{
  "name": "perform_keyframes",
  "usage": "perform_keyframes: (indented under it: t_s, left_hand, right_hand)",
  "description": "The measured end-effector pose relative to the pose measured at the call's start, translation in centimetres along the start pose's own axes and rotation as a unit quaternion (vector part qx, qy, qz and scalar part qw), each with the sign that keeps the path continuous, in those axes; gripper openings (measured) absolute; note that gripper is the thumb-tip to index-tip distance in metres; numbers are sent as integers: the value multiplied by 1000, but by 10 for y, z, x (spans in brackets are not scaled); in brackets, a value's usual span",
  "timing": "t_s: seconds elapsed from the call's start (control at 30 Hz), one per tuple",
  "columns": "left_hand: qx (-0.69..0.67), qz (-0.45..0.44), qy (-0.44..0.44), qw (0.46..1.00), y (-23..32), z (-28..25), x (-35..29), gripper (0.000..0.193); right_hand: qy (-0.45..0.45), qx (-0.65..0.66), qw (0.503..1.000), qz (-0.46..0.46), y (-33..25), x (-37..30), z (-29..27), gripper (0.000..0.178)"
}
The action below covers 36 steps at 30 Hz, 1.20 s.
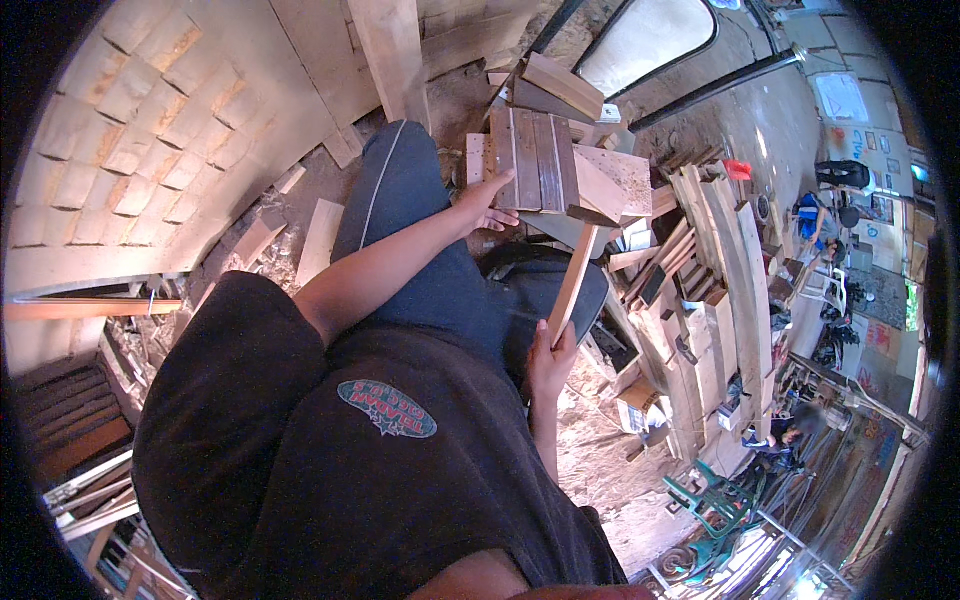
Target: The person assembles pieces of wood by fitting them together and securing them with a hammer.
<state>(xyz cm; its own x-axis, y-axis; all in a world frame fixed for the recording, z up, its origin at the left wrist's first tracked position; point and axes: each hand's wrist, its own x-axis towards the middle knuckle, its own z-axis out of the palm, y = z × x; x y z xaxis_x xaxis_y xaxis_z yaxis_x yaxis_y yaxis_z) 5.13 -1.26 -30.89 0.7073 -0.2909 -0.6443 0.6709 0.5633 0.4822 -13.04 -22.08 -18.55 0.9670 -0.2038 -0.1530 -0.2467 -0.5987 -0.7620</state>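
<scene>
A wooden mallet is in my right hand (552,358), whose fingers wrap round the lower part of its pale handle (574,278). The blocky mallet head (597,192) is up at the right edge of a dark brown slatted wooden panel (537,155); whether they touch, I cannot tell. My left hand (487,206) grips the panel's near left corner, one finger along its edge and the others lower down. Under and behind the panel sits a pale wooden block (628,175) with small dark specks or holes.
Stacked planks and timber offcuts (715,270) lie to the right. Wood shavings and scraps (262,235) cover the floor at left, beside a panel of raised wooden squares (140,130). A green metal machine (715,500) stands at lower right. Other people (815,220) are farther off.
</scene>
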Motion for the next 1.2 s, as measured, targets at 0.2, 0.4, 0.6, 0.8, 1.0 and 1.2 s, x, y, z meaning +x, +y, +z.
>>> perform_keyframes:
  t_s: [0.2, 0.4, 0.6, 0.8, 1.0, 1.2]
  left_hand:
    - [67, 117, 45, 990, 3, 1, 27, 54]
    - [92, 169, 43, 980, 14, 9, 35, 57]
    - [83, 178, 60, 979, 27, 21, 37, 52]
    - [-72, 113, 31, 991, 65, 5, 5, 16]
    - [-260, 141, -75, 952, 99, 7, -80, 14]
    - [-415, 87, -267, 866, 109, 43, -163, 23]
  right_hand:
    - [-57, 153, 984, 76, 22, 3, 3, 15]
    - [-77, 180, 977, 85, 13, -1, -4, 13]
    - [-98, 303, 942, 108, 30, 3, -7, 11]
    - [-94, 405, 895, 159, 31, -1, -17, 17]
    - [-89, 477, 858, 167, 32, -3, -26, 17]
    - [-131, 474, 858, 147, 31, -1, -23, 15]
